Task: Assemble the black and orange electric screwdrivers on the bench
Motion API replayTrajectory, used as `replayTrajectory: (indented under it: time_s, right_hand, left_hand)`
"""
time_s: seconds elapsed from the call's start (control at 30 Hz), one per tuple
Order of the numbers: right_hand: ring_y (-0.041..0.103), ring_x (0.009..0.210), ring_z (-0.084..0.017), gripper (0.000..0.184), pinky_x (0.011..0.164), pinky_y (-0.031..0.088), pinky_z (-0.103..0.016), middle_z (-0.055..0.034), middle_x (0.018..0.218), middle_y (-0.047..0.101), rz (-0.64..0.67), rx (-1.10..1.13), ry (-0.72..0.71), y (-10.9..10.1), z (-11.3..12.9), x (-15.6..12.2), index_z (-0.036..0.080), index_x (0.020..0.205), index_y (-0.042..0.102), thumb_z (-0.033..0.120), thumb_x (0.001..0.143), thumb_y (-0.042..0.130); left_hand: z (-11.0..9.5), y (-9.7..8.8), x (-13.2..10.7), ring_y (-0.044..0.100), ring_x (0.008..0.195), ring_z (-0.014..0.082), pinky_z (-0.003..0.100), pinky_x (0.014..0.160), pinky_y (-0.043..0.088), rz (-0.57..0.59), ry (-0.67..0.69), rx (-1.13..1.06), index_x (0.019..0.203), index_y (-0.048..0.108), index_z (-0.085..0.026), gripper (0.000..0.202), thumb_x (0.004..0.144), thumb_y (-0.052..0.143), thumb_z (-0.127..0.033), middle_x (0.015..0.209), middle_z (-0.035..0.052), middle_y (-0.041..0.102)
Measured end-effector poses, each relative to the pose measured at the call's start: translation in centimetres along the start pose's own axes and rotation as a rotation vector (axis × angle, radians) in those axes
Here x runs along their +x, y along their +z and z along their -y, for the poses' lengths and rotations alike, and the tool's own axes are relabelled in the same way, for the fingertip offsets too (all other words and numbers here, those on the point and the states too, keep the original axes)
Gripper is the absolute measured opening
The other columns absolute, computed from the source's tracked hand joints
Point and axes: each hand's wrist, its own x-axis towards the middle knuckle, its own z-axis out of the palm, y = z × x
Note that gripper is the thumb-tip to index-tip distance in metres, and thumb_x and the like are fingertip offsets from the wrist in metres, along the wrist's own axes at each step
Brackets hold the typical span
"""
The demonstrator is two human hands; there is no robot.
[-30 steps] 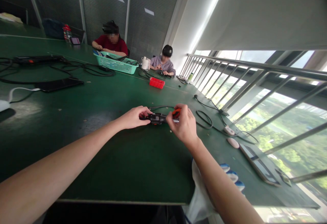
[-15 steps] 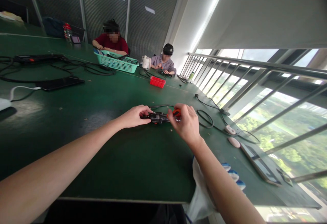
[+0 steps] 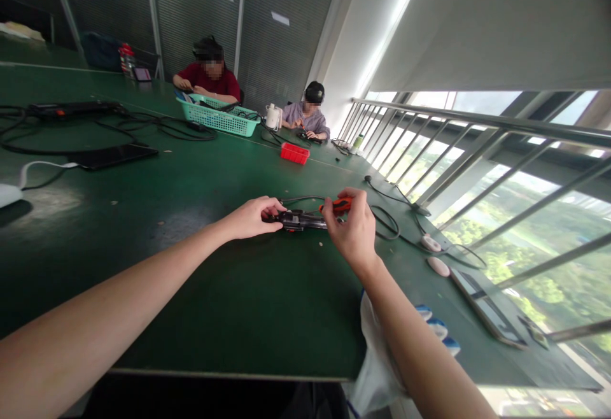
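A long, slim black corded appliance lies on the green table in front of me, its exact kind unclear. My left hand grips its left end between thumb and fingers. An orange-and-black screwdriver is in my right hand, fingers closed round its handle, above the appliance's right part. The screwdriver's tip is too small to make out. The appliance's right end is partly hidden behind my right fingers. A grey cord loops on the table behind and right of my right hand.
A red tray stands farther back, near a turquoise basket of cables. Two people sit at the far side. Black cables and a tablet lie left. White-and-blue gloves hang at the near edge, under my right forearm. A railing runs along the right.
My right hand has moved slightly right with the screwdriver, whose orange handle has turned and shows more. My left hand and the appliance have stayed in place.
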Motion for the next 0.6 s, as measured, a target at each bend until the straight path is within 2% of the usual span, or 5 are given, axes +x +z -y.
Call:
replayTrajectory:
  time_s: [0.1, 0.27, 0.4, 0.6]
  right_hand:
    - [0.064, 0.072, -0.019, 0.021, 0.070, 0.051, -0.034, -0.0011, 0.080, 0.064, 0.041, -0.018, 0.010, 0.2, 0.2, 0.0, 0.021, 0.106, 0.049, 0.035, 0.093, 0.058]
    - [0.066, 0.084, -0.022, 0.035, 0.077, 0.054, -0.036, -0.0041, 0.090, 0.067, 0.060, 0.037, 0.004, 0.0, 0.7, 0.2, 0.020, 0.115, 0.047, 0.030, 0.086, 0.064]
    - [0.064, 0.073, -0.020, 0.023, 0.068, 0.052, -0.033, -0.0017, 0.082, 0.065, 0.045, 0.013, 0.046, -0.3, 0.8, 0.0, 0.021, 0.107, 0.049, 0.033, 0.091, 0.059]
    - [0.063, 0.077, -0.019, 0.019, 0.070, 0.053, -0.032, -0.0048, 0.090, 0.064, 0.087, 0.157, -0.166, 0.3, 2.0, -0.8, 0.022, 0.104, 0.047, 0.033, 0.095, 0.060]
  left_hand:
    - [0.0, 0.0, 0.0, 0.064, 0.085, 0.0192, 0.033, 0.079, 0.053, -0.009, 0.008, 0.004, 0.114, 0.067, -0.024, 0.037, 0.081, 0.072, -0.039, 0.104, 0.0037, 0.066]
    - [0.2, 0.0, 0.0, 0.064, 0.087, 0.0200, 0.034, 0.079, 0.053, -0.003, 0.007, 0.000, 0.114, 0.066, -0.025, 0.037, 0.080, 0.073, -0.039, 0.104, 0.0039, 0.066]
    - [0.3, 0.0, 0.0, 0.064, 0.088, 0.0203, 0.034, 0.080, 0.053, -0.009, 0.015, 0.007, 0.114, 0.067, -0.025, 0.037, 0.080, 0.073, -0.039, 0.104, 0.0040, 0.066]
    - [0.0, 0.0, 0.1, 0.065, 0.088, 0.0206, 0.034, 0.081, 0.053, -0.013, 0.023, 0.014, 0.114, 0.067, -0.024, 0.037, 0.080, 0.073, -0.037, 0.103, 0.0041, 0.066]
